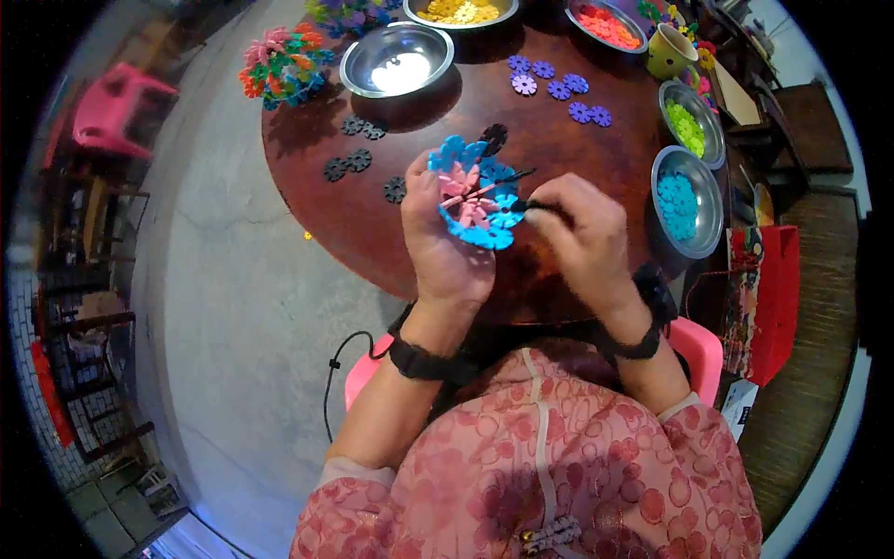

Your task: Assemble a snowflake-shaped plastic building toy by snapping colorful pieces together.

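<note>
My left hand point(445, 261) is wrapped round the side of a cupped flower made of interlocking plastic discs point(486, 235), blue outside and pink inside. It holds the flower above the table's near side. A black disc point(494, 140) stands at the flower's far edge; whether it is joined there, I cannot tell. Dark thin pieces show across the pink middle. At the flower's right rim my right hand point(589, 228) is closed in a pinch on a black disc point(531, 206), mostly hidden by the fingers and touching or very near a blue disc.
On the round brown table point(372, 228) lie several loose black discs point(358, 160) and purple discs point(559, 90). A shiny steel bowl point(352, 79) stands at the back left. Bowls of blue point(677, 207), green point(685, 129), orange point(610, 26) and yellow discs point(458, 11) line the edge.
</note>
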A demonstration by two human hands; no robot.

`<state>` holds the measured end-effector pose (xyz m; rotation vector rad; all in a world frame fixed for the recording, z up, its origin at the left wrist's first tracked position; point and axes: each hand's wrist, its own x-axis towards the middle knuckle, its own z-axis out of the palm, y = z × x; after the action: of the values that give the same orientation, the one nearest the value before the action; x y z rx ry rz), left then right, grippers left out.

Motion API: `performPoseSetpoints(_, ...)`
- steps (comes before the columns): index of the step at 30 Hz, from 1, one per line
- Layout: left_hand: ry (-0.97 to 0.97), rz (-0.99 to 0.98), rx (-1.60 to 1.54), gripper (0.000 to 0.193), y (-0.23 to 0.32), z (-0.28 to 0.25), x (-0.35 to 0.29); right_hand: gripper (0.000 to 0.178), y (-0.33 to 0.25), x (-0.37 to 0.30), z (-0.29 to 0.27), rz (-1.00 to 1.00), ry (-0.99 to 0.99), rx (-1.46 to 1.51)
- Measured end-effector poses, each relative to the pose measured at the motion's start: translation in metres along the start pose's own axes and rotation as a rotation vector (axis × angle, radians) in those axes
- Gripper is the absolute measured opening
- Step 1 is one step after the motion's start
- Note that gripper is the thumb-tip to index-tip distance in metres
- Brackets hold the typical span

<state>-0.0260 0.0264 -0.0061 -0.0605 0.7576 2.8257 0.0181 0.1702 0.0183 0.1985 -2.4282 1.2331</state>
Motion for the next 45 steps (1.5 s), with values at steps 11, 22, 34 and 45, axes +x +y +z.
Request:
performPoseSetpoints(11, -0.114, -0.46, -0.044, 0.059, 0.031, -0.007, 0.018, 0.012, 0.007, 0.034, -0.03, -0.068, -0.139, 0.053)
performPoseSetpoints(22, 0.018, 0.179, -0.111, 0.051, 0.092, -0.03, 0.04, 0.029, 0.02, 0.03, 0.089, -0.406, -0.138, -0.379)
performPoseSetpoints(34, -0.012, -0.052, -0.197, 0.054, 0.067, -0.034, 0.038, 0.022, 0.051, -0.003, 0.018, -0.248, -0.254, -0.51)
performPoseSetpoints(45, -0.151, -0.224, -0.126, 0.048, 0.04, -0.024, 0.029, 0.027, 0.056, 0.001, -0.004, 0.105, -0.325, -0.404)
